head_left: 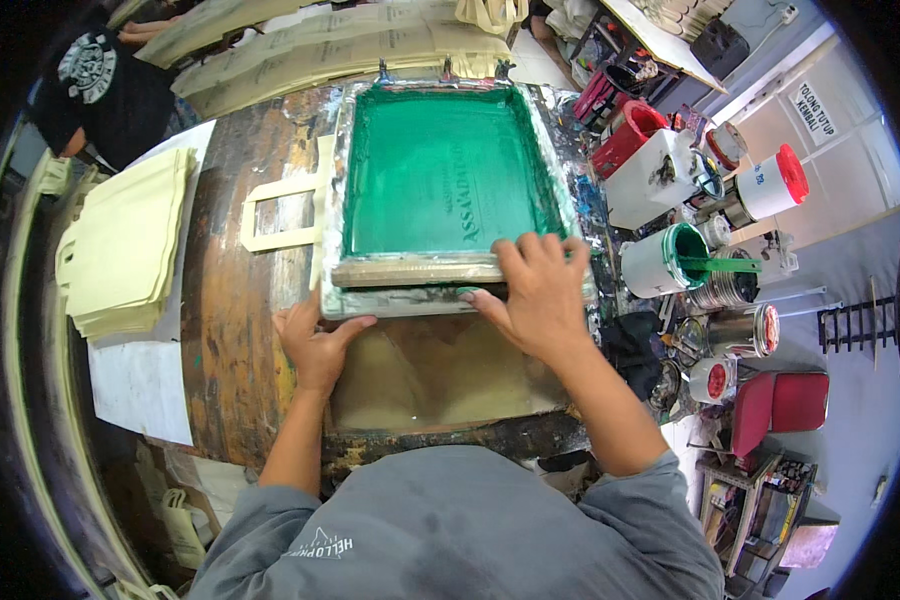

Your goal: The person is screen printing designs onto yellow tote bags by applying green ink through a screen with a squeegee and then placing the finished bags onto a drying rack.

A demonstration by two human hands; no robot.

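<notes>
The screen point(448, 180) lies flat on the brown table point(220, 300). It is a frame with green mesh. A wooden squeegee point(415, 270) sits across its near edge. The right hand point(540, 295) grips the squeegee, fingers over the top and thumb under. The left hand point(313, 345) is open, and its thumb and fingertips rest on the near left corner of the frame.

A cream bag point(280, 212) lies under the screen. Only its handles stick out on the left. A stack of cream bags point(120, 250) sits well apart, further left. Brown bags point(310, 50) lie in rows behind the screen.

To the right, just beside the frame, stands a white bucket point(660, 262) with green paint and a green stick in it. Near it are a white tub point(645, 175), a white jar with a red lid point(775, 182), and shiny tins point(740, 330). A red stool point(780, 405) stands on the floor. Another person point(105, 85) in a black shirt is at the far left.
</notes>
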